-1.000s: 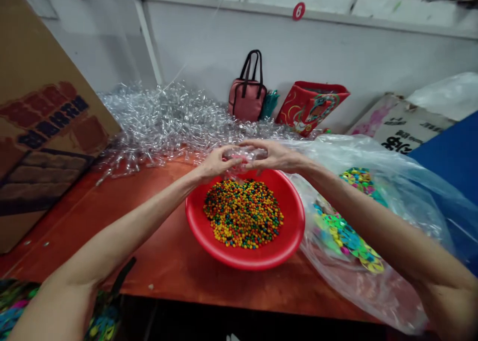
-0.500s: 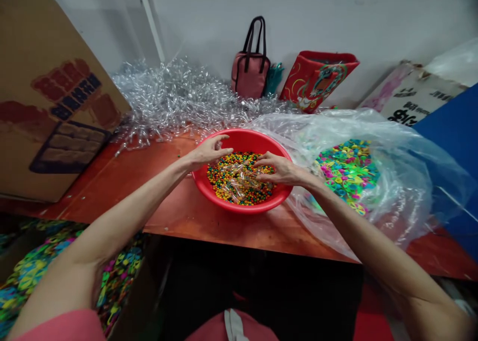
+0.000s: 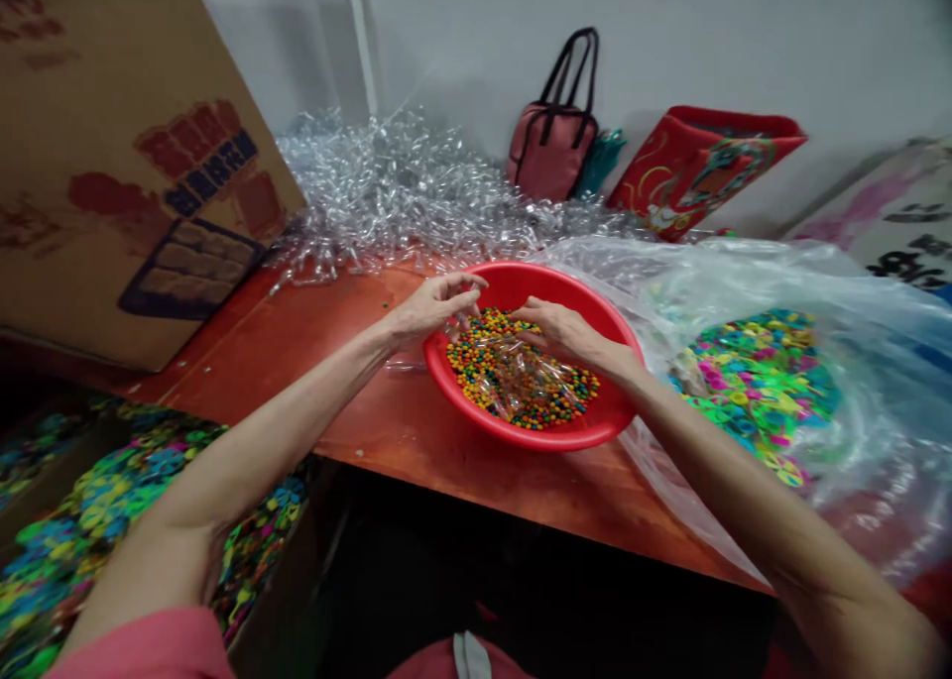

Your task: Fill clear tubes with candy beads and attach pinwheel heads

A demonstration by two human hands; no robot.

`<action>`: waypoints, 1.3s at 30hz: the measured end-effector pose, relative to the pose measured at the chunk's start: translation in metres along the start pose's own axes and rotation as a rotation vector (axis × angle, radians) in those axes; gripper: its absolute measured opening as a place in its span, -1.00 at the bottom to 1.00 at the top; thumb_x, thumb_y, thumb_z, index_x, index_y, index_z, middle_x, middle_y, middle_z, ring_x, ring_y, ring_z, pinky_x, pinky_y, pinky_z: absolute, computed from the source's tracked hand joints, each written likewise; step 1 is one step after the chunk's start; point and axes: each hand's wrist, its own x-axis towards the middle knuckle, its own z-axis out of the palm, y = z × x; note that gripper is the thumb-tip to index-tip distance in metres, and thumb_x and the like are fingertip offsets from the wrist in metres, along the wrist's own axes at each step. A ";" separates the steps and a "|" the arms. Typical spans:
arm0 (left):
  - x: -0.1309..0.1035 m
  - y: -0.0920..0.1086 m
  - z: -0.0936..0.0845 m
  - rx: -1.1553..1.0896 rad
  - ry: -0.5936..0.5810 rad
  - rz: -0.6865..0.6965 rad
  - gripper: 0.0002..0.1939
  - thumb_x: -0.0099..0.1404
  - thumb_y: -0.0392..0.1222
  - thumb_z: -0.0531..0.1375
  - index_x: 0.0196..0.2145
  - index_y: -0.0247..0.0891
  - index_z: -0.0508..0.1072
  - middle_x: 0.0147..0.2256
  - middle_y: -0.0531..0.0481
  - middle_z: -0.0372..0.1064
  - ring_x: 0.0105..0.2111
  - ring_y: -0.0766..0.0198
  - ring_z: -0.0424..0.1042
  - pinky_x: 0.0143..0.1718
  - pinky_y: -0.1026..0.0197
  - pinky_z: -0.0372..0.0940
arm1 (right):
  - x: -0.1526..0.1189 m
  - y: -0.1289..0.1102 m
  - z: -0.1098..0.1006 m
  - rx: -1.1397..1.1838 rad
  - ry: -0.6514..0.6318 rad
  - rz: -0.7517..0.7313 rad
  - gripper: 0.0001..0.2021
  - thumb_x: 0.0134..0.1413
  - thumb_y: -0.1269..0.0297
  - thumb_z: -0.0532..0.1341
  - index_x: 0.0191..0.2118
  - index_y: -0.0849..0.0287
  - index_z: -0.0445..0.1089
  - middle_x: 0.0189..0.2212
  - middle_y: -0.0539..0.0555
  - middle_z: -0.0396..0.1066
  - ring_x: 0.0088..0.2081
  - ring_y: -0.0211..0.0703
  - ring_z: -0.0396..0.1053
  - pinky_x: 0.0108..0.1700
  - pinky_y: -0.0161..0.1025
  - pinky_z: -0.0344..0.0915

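A red basin (image 3: pixel 536 439) holds many small coloured beads (image 3: pixel 476 367) with several clear plastic tubes (image 3: pixel 521 372) lying on them. My left hand (image 3: pixel 440 305) is over the basin's left rim, its fingers curled together around something clear that looks like plastic tubes. My right hand (image 3: pixel 561 328) reaches over the beads from the right, palm down, its fingertips near the clear tubes; whether it grips any of them is hidden.
A heap of clear tubes (image 3: pixel 402 183) lies behind the basin. To the right, a plastic bag (image 3: pixel 878 362) holds colourful pieces. A cardboard box (image 3: pixel 96 164) stands left; a pink bag (image 3: pixel 551 149) and a red bag (image 3: pixel 691 169) stand behind.
The view has swung left, so things appear further right. My left hand's fingers have drawn together at the basin's left rim, with clear plastic now at them. The tubes on the beads have shifted.
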 end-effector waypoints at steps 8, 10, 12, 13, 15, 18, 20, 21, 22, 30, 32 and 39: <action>-0.053 -0.020 -0.067 -0.070 0.527 0.226 -0.64 0.14 -0.10 0.49 -0.24 -0.21 0.43 -0.39 0.08 0.47 -0.49 0.40 0.44 -0.50 0.35 0.30 | -0.036 -0.136 -0.002 0.269 0.315 -0.269 -0.69 0.53 0.31 0.04 -0.02 0.17 0.56 -0.19 0.22 0.57 -0.15 0.00 0.54 -0.05 -0.06 0.50; -0.072 -0.041 -0.075 -0.132 0.588 0.208 -0.52 0.05 0.01 0.53 -0.32 -0.20 0.33 -0.42 0.09 0.47 -0.51 0.37 0.46 -0.46 0.31 0.36 | -0.042 -0.181 0.020 0.320 0.152 -0.352 -0.63 0.48 0.48 0.00 0.13 0.16 0.50 0.05 0.30 0.56 0.02 0.01 0.55 0.07 -0.05 0.49; -0.089 -0.064 -0.079 -0.099 0.634 0.177 -0.46 0.01 0.09 0.53 -0.38 -0.19 0.27 -0.44 0.09 0.47 -0.49 0.31 0.50 -0.39 0.24 0.43 | -0.037 -0.214 0.047 0.282 0.029 -0.307 -0.42 0.32 0.64 -0.01 0.35 0.16 0.33 0.38 0.40 0.31 0.25 0.12 0.45 0.23 0.07 0.44; -0.097 -0.075 -0.080 -0.030 0.647 0.160 -0.47 0.02 0.11 0.52 -0.40 -0.19 0.29 -0.44 0.09 0.47 -0.48 0.30 0.50 -0.36 0.21 0.44 | -0.031 -0.225 0.059 0.252 -0.018 -0.251 -0.34 0.26 0.68 -0.01 0.42 0.16 0.26 0.46 0.42 0.19 0.30 0.16 0.41 0.25 0.13 0.42; -0.108 -0.094 -0.082 0.208 0.617 0.113 -0.57 0.06 0.10 0.49 -0.40 -0.20 0.38 -0.44 0.06 0.48 -0.44 0.24 0.51 -0.31 0.17 0.43 | -0.015 -0.237 0.078 0.166 -0.077 -0.112 -0.28 0.22 0.71 -0.03 0.46 0.20 0.20 0.50 0.49 0.10 0.30 0.24 0.42 0.23 0.21 0.44; -0.118 -0.109 -0.086 0.561 0.467 0.055 -0.73 0.17 -0.01 0.43 -0.27 -0.21 0.58 -0.32 -0.03 0.60 -0.28 0.14 0.54 -0.17 0.11 0.42 | 0.002 -0.233 0.095 0.051 -0.082 0.029 -0.32 0.24 0.72 -0.06 0.40 0.22 0.30 0.44 0.47 0.23 0.26 0.22 0.46 0.23 0.19 0.45; -0.121 -0.112 -0.088 0.651 0.389 0.040 -0.76 0.23 -0.07 0.39 -0.16 -0.20 0.64 -0.21 -0.08 0.64 -0.20 0.11 0.56 -0.09 0.09 0.41 | 0.003 -0.223 0.102 0.075 -0.029 0.030 -0.32 0.23 0.71 -0.04 0.38 0.17 0.36 0.38 0.42 0.33 0.26 0.18 0.46 0.25 0.13 0.44; -0.121 -0.113 -0.089 0.658 0.376 0.034 -0.75 0.24 -0.08 0.39 -0.14 -0.20 0.66 -0.18 -0.10 0.65 -0.19 0.10 0.56 -0.09 0.09 0.40 | 0.000 -0.216 0.105 0.113 0.003 0.015 -0.32 0.23 0.71 -0.02 0.38 0.14 0.36 0.36 0.39 0.36 0.27 0.16 0.46 0.24 0.11 0.44; -0.121 -0.113 -0.089 0.646 0.380 0.029 -0.73 0.24 -0.07 0.39 -0.13 -0.21 0.67 -0.18 -0.10 0.65 -0.20 0.10 0.56 -0.11 0.10 0.40 | -0.003 -0.210 0.107 0.149 0.026 -0.007 -0.31 0.22 0.69 0.01 0.39 0.12 0.36 0.34 0.36 0.39 0.27 0.16 0.47 0.23 0.11 0.45; -0.132 -0.101 -0.068 0.267 0.547 0.108 -0.58 0.07 0.11 0.52 -0.25 -0.26 0.70 -0.40 -0.02 0.55 -0.41 0.25 0.43 -0.33 0.20 0.30 | -0.030 -0.210 0.103 0.696 0.437 -0.067 -0.58 0.33 0.41 0.22 0.25 0.03 0.43 -0.06 0.15 0.59 -0.13 -0.07 0.62 0.05 -0.03 0.61; -0.138 -0.089 -0.055 0.168 0.532 0.133 -0.60 0.07 0.10 0.54 -0.30 -0.27 0.68 -0.49 0.03 0.46 -0.50 0.31 0.35 -0.41 0.23 0.24 | -0.039 -0.221 0.092 0.921 0.628 -0.028 -0.63 0.32 0.39 0.28 0.20 0.03 0.42 -0.07 0.10 0.59 -0.15 -0.12 0.63 -0.01 -0.12 0.63; -0.137 -0.039 0.011 -0.047 0.388 0.397 -0.59 0.22 0.19 0.49 -0.33 -0.26 0.71 -0.33 -0.06 0.49 -0.38 0.30 0.42 -0.34 0.28 0.32 | -0.044 -0.232 0.055 1.421 1.102 0.209 -0.67 0.23 0.34 0.41 0.06 -0.01 0.40 -0.01 0.04 0.62 0.05 -0.09 0.62 0.15 -0.06 0.54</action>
